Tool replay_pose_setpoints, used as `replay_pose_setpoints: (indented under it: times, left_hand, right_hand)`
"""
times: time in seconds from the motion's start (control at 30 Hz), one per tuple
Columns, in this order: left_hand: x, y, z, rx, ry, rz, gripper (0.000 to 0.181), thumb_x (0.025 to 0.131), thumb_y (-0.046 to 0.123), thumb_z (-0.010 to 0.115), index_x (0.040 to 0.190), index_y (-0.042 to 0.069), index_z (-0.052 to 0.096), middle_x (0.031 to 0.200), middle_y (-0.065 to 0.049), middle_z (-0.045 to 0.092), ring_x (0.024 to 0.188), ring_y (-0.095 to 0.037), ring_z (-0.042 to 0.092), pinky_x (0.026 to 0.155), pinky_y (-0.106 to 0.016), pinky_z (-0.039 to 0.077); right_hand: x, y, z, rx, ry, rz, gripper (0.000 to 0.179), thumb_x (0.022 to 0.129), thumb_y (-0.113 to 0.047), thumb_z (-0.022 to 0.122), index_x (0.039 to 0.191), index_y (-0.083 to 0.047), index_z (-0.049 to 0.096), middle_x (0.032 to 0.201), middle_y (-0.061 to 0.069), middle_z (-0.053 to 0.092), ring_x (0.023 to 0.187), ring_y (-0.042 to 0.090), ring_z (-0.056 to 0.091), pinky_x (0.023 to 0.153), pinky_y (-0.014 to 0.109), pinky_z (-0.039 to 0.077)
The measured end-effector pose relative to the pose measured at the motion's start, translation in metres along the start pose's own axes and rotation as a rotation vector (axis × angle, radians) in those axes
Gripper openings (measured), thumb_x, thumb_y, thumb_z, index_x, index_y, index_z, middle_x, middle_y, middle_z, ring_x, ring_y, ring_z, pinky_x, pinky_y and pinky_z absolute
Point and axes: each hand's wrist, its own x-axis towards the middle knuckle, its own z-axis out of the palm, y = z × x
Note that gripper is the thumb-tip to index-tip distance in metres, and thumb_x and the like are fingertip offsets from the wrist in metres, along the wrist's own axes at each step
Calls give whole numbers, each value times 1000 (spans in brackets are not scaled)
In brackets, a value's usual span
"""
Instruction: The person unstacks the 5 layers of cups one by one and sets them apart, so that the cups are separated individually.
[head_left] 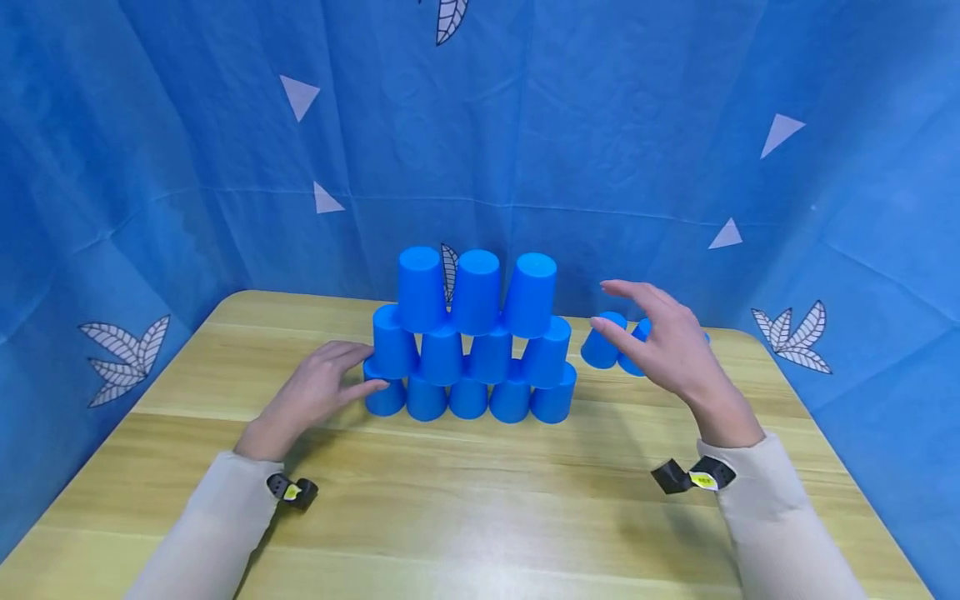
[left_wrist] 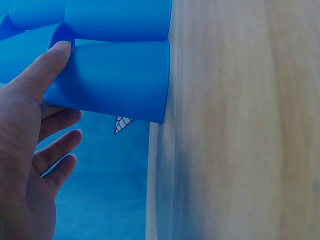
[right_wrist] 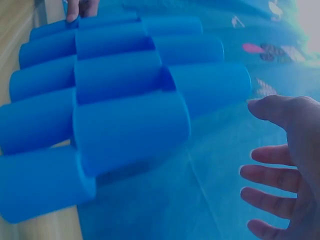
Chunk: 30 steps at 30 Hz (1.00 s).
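Stack: while five cups form the base, four stand over them and three on top, all upside down; the stack [head_left: 470,354] lies between the two hands.
Left hand: the left hand [head_left: 318,387] grasps the end cup [left_wrist: 115,80] of the base row, thumb in front near its upturned bottom, index finger passing behind; other three fingers loose, apart from the cup.
Right hand: the right hand [head_left: 667,342] is released, holding nothing, thumb and fingers spread; raised to the right of the stack, clear of the top-right cup [head_left: 530,296].
Spare cups: beyond the stack's right end, spare cups [head_left: 600,343] stand upside down; the right hand partly hides them, so the count cannot be told.
Edges: the stack stands toward the far edge of the table [head_left: 465,517], with the blue cloth [head_left: 487,125] hanging behind; side edges well apart from it.
Open room: broad bare wood in front of the stack, between the forearms; a gap between right thumb and stack; narrow gaps between top cups.
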Motion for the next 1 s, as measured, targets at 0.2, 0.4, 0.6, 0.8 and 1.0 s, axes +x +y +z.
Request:
replay_pose_setpoints:
  times: [0.2, 0.4, 0.6, 0.8, 1.0]
  left_hand:
    - [-2, -2, 2, 2, 4, 0, 65, 88, 53, 66, 131, 4, 61, 129, -14, 62, 122, -35, 54, 101, -56, 44]
    - [-1, -2, 1, 2, 9, 2, 66, 88, 55, 65, 131, 4, 61, 129, -14, 62, 122, -34, 54, 101, -56, 44]
    - [0, -2, 2, 0, 4, -1, 67, 88, 57, 64, 131, 5, 62, 130, -14, 61, 123, -34, 54, 101, -56, 43]
    - [-1, -1, 2, 0, 8, 6, 66, 88, 55, 66, 131, 4, 62, 129, -14, 62, 123, -34, 54, 101, -56, 44]
    - [0, -1, 0, -5, -1, -6, 68, 88, 57, 64, 132, 5, 61, 130, -14, 61, 123, -34, 53, 102, -55, 43]
  right_hand:
    - [15, -20, 2, -33, -36, -49, 59, 93, -44, 64, 141, -12, 52, 140, 10, 53, 132, 33, 44, 102, 63, 38]
    - [27, -36, 3, -54, -53, -95, 61, 93, -45, 64, 142, -11, 50, 140, 10, 53, 131, 33, 45, 101, 62, 39]
    - [40, -51, 6, -141, -46, -122, 65, 92, -49, 64, 143, -10, 49, 140, 12, 54, 129, 33, 46, 102, 60, 40]
    - [50, -65, 9, -299, 5, -210, 67, 89, -53, 66, 139, -10, 53, 136, 12, 57, 126, 34, 50, 104, 58, 37]
    - [57, -77, 11, -369, 60, -273, 59, 89, -53, 65, 129, -10, 61, 126, 11, 63, 120, 33, 55, 100, 55, 40]
